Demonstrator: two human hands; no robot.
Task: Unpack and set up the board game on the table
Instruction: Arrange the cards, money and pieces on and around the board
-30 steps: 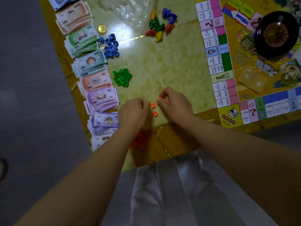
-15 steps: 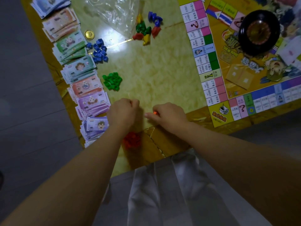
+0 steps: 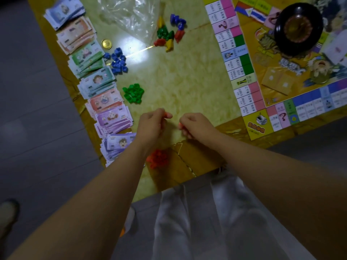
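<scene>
Two bare hands are hovering close together, not touching, over the near part of the yellow-green marbled tabletop [image 3: 178,77]. Whether either is resting on the surface: cannot tell.

Left hand [image 3: 152,126] is curling its fingers and pinching a small orange plastic piece [image 3: 167,114] at the fingertips, and only a sliver of it is showing. Right hand [image 3: 199,126] is curling likewise and pinching a second small orange piece [image 3: 179,126] between thumb and forefinger. The shape of both pieces is too blurred to resolve.

A heap of small red plastic houses [image 3: 157,158] is lying just beside the left wrist, near the table's brown edge. A heap of small green plastic houses [image 3: 133,93] is sitting beyond the left hand, and a heap of small blue plastic houses [image 3: 118,61] is sitting farther out again. A round gold coin [image 3: 106,44] is lying just beyond the blue heap.

Fanned stacks of paper play money [image 3: 97,81] in blue, orange, green, red and purple are running in a row along the table's left edge.

A cluster of coloured plastic pawns [image 3: 169,34] in red, yellow, green and blue is lying toward the far side, beside a crumpled clear plastic bag [image 3: 129,14].

The flat yellow game board [image 3: 244,59] with its coloured border squares is lying open on the right of the table, its near corner reaching the brown rim. A round black spinner wheel [image 3: 298,28] is sitting on the board's inner area.

White trousers [image 3: 197,222] are showing below the table edge.
</scene>
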